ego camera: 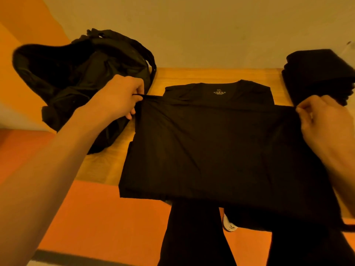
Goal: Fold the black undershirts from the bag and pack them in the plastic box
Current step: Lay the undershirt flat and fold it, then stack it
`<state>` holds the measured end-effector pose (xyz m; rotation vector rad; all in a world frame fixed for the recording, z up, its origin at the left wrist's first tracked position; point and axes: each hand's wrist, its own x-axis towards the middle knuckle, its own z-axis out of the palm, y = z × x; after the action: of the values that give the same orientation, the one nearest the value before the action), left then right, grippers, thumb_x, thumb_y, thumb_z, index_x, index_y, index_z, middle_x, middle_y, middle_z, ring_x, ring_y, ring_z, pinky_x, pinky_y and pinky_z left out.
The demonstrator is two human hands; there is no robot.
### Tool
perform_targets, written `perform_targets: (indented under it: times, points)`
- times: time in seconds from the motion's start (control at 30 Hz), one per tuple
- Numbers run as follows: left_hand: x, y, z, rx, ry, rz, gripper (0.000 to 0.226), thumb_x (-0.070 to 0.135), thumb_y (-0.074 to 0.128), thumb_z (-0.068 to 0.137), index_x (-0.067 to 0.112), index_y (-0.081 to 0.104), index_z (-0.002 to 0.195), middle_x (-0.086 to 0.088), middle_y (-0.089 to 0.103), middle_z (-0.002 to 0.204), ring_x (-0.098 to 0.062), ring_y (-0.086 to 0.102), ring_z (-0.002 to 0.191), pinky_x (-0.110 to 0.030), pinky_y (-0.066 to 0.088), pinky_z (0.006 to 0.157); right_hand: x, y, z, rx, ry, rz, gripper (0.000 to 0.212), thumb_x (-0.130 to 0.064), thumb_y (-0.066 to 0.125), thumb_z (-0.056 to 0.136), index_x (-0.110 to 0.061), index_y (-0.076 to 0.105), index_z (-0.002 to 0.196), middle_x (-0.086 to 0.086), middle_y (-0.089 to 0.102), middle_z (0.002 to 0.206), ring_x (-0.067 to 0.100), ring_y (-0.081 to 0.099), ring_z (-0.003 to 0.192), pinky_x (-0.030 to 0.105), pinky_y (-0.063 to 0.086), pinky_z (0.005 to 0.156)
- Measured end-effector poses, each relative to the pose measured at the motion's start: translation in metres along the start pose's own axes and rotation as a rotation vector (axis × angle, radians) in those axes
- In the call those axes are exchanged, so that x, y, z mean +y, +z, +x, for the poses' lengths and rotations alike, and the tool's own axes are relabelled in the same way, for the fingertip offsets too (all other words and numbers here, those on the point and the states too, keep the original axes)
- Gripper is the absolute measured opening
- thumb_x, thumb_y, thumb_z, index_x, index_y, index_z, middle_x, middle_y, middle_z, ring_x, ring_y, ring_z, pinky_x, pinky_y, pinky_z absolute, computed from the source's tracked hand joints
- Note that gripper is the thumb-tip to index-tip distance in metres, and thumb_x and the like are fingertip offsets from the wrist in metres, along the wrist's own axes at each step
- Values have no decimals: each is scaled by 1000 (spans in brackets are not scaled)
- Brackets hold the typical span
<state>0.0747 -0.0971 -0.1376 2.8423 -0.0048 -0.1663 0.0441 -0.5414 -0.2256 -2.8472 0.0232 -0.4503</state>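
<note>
A black undershirt lies on the wooden table, collar and grey size label toward the wall. Its lower half is doubled up over the body, and the folded edge runs just below the neckline. My left hand pinches the left corner of that lifted edge. My right hand pinches the right corner. The open black bag slumps at the table's left end. A stack of folded black undershirts sits at the far right. A pale translucent thing, perhaps the plastic box, peeks from behind the stack.
A plain wall rises right behind the table. The floor below is orange. My dark trouser legs and a white shoe show under the table's front edge, which the shirt overhangs.
</note>
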Motion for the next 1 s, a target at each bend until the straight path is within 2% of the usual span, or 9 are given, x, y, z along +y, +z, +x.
perform_targets:
  times: [0.27, 0.37, 0.53, 0.57, 0.63, 0.73, 0.8, 0.87, 1.0]
  points:
    - [3, 11, 3, 32, 0, 143, 8, 4, 53, 102, 11, 58, 103, -5, 61, 74, -22, 67, 54, -33, 55, 51, -13, -9, 2, -8, 49, 83, 13, -26, 49, 104, -16, 53, 111, 12, 62, 93, 32, 60, 81, 42, 49, 67]
    - [4, 22, 3, 79, 62, 298, 6, 2, 58, 99, 5, 55, 102, -17, 60, 94, -33, 64, 75, -48, 56, 65, -18, -10, 2, -59, 101, 91, 22, -32, 54, 101, -17, 53, 118, 10, 63, 98, 27, 61, 82, 47, 55, 70]
    - [26, 51, -34, 402, 148, 243, 23, 7, 64, 95, 5, 53, 114, -19, 44, 119, -31, 50, 64, -39, 43, 51, -37, -31, -19, 22, 20, 15, 29, -33, 52, 102, -12, 56, 122, 14, 59, 112, 27, 54, 95, 39, 45, 73]
    - [34, 60, -48, 436, 167, 212, 25, 18, 63, 98, 4, 55, 117, -18, 45, 120, -30, 52, 72, -40, 46, 54, -45, -34, -27, 27, -33, -12, 31, -33, 51, 102, -11, 57, 123, 15, 59, 116, 30, 53, 103, 40, 45, 77]
    - [45, 79, -75, 392, 165, 232, 51, 44, 51, 101, 5, 54, 134, -19, 45, 135, -36, 55, 107, -46, 53, 83, -60, -32, -41, -22, -110, -24, 43, -36, 47, 103, -9, 54, 135, 16, 57, 132, 33, 50, 123, 37, 42, 94]
    - [42, 106, -94, 157, 52, 234, 80, 66, 8, 100, 14, 13, 162, -13, 11, 169, -30, 13, 155, -41, 16, 123, -63, -10, -46, -252, -54, -70, 73, -56, 20, 102, -11, 22, 159, 12, 21, 165, 26, 16, 154, 41, 20, 123]
    - [28, 117, -98, 85, 17, 192, 87, 69, -9, 92, 17, -4, 162, -4, -7, 170, -17, -9, 156, -34, -3, 124, -50, 2, -47, -388, 16, -115, 88, -67, -4, 92, -12, 3, 161, 8, -1, 169, 19, -5, 155, 41, 8, 126]
    - [14, 122, -98, 89, -31, 161, 89, 72, -8, 92, 16, -7, 161, -1, -10, 169, -11, -13, 154, -31, -5, 124, -40, 5, -46, -434, 44, -120, 97, -72, -19, 84, -14, -4, 160, 5, -9, 168, 16, -12, 154, 41, 2, 127]
    - [7, 119, -101, 130, -64, 128, 94, 75, -1, 90, 14, 3, 162, -2, -5, 170, -10, -10, 155, -28, -5, 122, -43, -1, -45, -470, 100, -152, 96, -71, -12, 84, -14, -1, 161, 8, -6, 169, 19, -8, 155, 43, 3, 127]
